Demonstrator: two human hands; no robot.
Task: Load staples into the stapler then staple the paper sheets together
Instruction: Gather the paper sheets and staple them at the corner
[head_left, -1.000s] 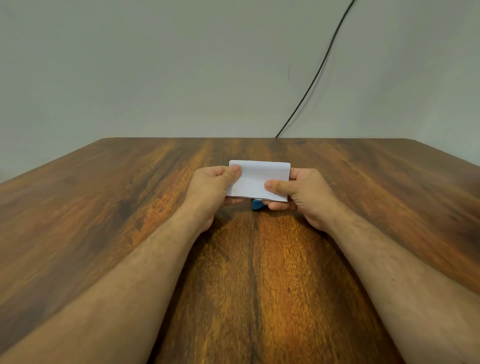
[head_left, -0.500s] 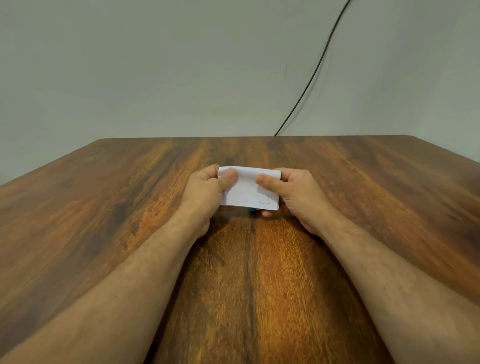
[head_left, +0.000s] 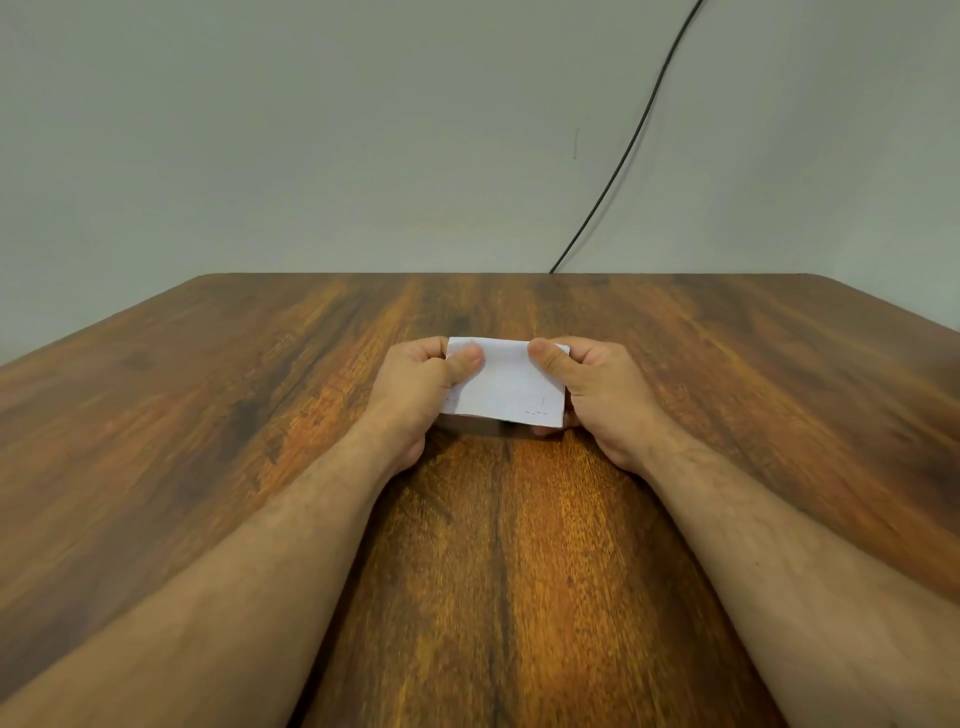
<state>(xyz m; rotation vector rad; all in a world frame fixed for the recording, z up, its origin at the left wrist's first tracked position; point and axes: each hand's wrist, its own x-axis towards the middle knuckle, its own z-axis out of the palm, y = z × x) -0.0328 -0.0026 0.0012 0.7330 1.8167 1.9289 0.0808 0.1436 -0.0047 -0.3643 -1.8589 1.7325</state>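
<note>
A small white stack of paper sheets (head_left: 506, 384) is held just above the wooden table (head_left: 208, 415), near its middle. My left hand (head_left: 421, 384) pinches the left edge with the thumb on top. My right hand (head_left: 597, 387) pinches the right edge the same way. Small staple marks show near the paper's lower right corner. A sliver of a dark, bluish thing, perhaps the stapler (head_left: 508, 424), peeks out under the paper's lower edge; the rest of it is hidden.
A black cable (head_left: 623, 150) runs down the grey wall to the table's far edge. The table's far edge and right corner lie behind the hands.
Both hands have tilted the paper flatter and brought it slightly nearer and lower. The blue thing below it, plain one second ago, is now almost covered.
</note>
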